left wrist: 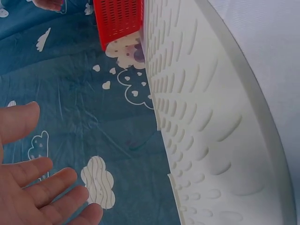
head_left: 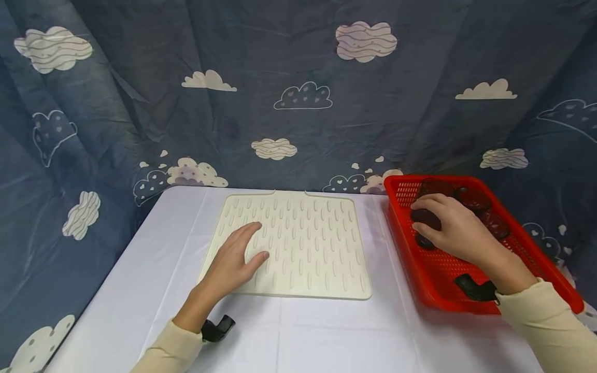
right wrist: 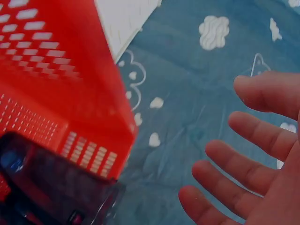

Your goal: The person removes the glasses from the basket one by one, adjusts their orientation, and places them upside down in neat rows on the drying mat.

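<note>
My left hand [head_left: 233, 264] hovers over the left part of a cream drying mat [head_left: 303, 248] with raised oval ridges, thumb and fingers spread apart. The left wrist view shows nothing between that hand's fingers [left wrist: 56, 183]. Over a red plastic basket [head_left: 410, 277] at the right is my right hand [head_left: 459, 228], its fingers loosely bent and apart. A dark rounded thing [head_left: 425, 219] appears between thumb and fingers in the head view, but the right wrist view shows the right hand [right wrist: 253, 173] holding nothing. Several glossy dark red items [head_left: 473, 198] lie in the basket; their kind is unclear.
A white cloth [head_left: 154, 248] covers the table under the mat and basket. Behind and beside it hangs a dark blue curtain [head_left: 252, 57] with cloud prints. Black straps [head_left: 218, 328] sit on both wrists.
</note>
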`<state>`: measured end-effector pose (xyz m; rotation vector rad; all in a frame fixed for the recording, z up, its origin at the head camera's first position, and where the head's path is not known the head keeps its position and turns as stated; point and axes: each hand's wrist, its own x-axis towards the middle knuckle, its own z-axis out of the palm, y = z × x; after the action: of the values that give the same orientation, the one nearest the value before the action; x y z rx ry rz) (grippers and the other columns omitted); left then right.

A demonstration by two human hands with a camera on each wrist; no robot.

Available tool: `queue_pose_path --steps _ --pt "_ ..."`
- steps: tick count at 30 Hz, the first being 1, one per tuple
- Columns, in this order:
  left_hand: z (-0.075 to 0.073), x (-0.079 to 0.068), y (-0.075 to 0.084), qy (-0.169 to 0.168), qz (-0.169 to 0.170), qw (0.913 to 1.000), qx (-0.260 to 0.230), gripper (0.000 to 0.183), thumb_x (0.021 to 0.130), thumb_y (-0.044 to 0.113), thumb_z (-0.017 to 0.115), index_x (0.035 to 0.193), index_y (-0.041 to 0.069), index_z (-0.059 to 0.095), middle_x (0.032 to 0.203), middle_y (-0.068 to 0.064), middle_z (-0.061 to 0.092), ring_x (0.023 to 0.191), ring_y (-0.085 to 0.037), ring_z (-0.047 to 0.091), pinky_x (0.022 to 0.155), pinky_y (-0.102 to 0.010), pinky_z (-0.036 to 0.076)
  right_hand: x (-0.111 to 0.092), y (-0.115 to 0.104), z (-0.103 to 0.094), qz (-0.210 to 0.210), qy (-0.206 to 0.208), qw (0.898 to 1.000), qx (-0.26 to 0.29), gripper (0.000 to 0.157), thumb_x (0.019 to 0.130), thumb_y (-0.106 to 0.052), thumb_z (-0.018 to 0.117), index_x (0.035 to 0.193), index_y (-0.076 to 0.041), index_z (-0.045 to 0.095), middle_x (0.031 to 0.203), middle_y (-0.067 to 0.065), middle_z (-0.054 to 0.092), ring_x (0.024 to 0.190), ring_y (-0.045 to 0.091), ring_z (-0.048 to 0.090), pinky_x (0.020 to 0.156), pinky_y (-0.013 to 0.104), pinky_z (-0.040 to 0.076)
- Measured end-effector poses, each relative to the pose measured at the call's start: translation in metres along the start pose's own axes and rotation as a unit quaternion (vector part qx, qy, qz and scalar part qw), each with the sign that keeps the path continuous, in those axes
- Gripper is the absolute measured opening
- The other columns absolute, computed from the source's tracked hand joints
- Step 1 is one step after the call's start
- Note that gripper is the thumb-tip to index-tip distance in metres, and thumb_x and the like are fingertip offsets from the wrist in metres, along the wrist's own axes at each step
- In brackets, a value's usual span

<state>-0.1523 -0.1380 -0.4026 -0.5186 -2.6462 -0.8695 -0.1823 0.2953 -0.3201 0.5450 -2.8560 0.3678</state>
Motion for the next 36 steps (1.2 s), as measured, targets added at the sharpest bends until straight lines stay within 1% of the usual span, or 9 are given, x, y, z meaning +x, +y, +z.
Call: queue_pose_path --steps 5,9,16,22,25,28,32,34,36 --pt "0.001 -0.001 0.001 0.004 -0.009 0.9999 -0.002 0.063 0.087 0.021 0.075 0.142 0.003 0.05 0.146 -0.017 0.053 0.138 -0.034 0.049 0.113 -0.054 0.041 -0.003 0.014 -0.001 0.012 -0.007 1.0 -0.002 0.045 0.081 -0.016 0.08 0.122 -0.007 0.064 0.129 0.022 0.059 0.118 0.042 0.052 0.099 0.07 0.043" --pt "0.001 0.0 0.002 0.002 -0.003 0.9999 -0.01 0.063 0.088 0.022 0.074 0.143 0.003 0.05 0.147 -0.018 0.052 0.138 -0.034 0.048 0.114 -0.054 0.04 -0.006 0.023 -0.002 0.029 -0.016 0.999 -0.007 0.046 0.083 -0.018 0.079 0.124 -0.007 0.062 0.132 0.024 0.056 0.119 0.044 0.05 0.098 0.071 0.042" --pt "-0.002 -0.002 0.004 -0.01 -0.019 0.9996 -0.02 0.066 0.089 0.026 0.073 0.145 0.003 0.046 0.148 -0.017 0.051 0.139 -0.034 0.047 0.114 -0.054 0.04 -0.006 0.049 -0.008 0.017 -0.022 0.999 -0.024 0.046 0.084 -0.019 0.077 0.124 -0.001 0.062 0.127 0.028 0.056 0.113 0.046 0.052 0.094 0.067 0.042" --pt "-0.003 -0.004 0.003 -0.019 -0.037 0.9987 -0.029 0.068 0.09 0.028 0.072 0.147 0.004 0.043 0.149 -0.016 0.049 0.141 -0.035 0.046 0.114 -0.055 0.04 -0.006 0.079 -0.018 0.051 -0.058 0.996 -0.04 0.051 0.086 -0.021 0.075 0.127 0.005 0.058 0.129 0.034 0.052 0.114 0.051 0.051 0.093 0.071 0.041" --pt "-0.002 -0.005 0.002 -0.02 -0.04 0.9984 -0.035 0.068 0.09 0.028 0.072 0.147 0.004 0.043 0.15 -0.016 0.049 0.142 -0.034 0.045 0.115 -0.054 0.039 -0.005 0.09 -0.02 0.061 -0.059 0.996 -0.04 0.051 0.087 -0.021 0.074 0.127 0.006 0.057 0.127 0.036 0.053 0.11 0.051 0.053 0.09 0.071 0.043" --pt "0.0 -0.004 0.002 -0.02 -0.029 0.9986 -0.039 0.067 0.09 0.028 0.072 0.147 0.004 0.044 0.15 -0.016 0.049 0.142 -0.033 0.045 0.115 -0.053 0.039 -0.006 0.098 -0.02 0.062 -0.049 0.996 -0.043 0.049 0.086 -0.02 0.075 0.125 0.006 0.058 0.123 0.035 0.056 0.103 0.048 0.058 0.084 0.067 0.047" --pt "0.002 -0.003 0.003 -0.017 -0.02 0.9989 -0.039 0.065 0.09 0.027 0.072 0.145 0.005 0.046 0.15 -0.015 0.05 0.141 -0.032 0.046 0.115 -0.052 0.04 -0.008 0.106 -0.02 0.069 -0.057 0.995 -0.043 0.05 0.087 -0.02 0.074 0.124 0.008 0.058 0.119 0.037 0.056 0.088 0.039 0.063 0.073 0.059 0.052" --pt "0.002 -0.003 0.004 -0.017 -0.021 0.9989 -0.039 0.064 0.09 0.026 0.072 0.145 0.005 0.048 0.149 -0.015 0.05 0.141 -0.032 0.047 0.115 -0.052 0.04 -0.01 0.109 -0.019 0.071 -0.061 0.995 -0.045 0.05 0.087 -0.02 0.074 0.124 0.009 0.058 0.114 0.036 0.058 0.08 0.033 0.064 0.066 0.052 0.053" --pt "0.002 -0.003 0.004 -0.02 -0.023 0.9988 -0.038 0.063 0.09 0.027 0.072 0.144 0.005 0.048 0.149 -0.015 0.05 0.141 -0.032 0.046 0.115 -0.052 0.04 -0.012 0.113 -0.018 0.069 -0.059 0.995 -0.052 0.049 0.086 -0.02 0.075 0.122 0.009 0.059 0.106 0.033 0.062 0.076 0.03 0.062 0.062 0.045 0.052"
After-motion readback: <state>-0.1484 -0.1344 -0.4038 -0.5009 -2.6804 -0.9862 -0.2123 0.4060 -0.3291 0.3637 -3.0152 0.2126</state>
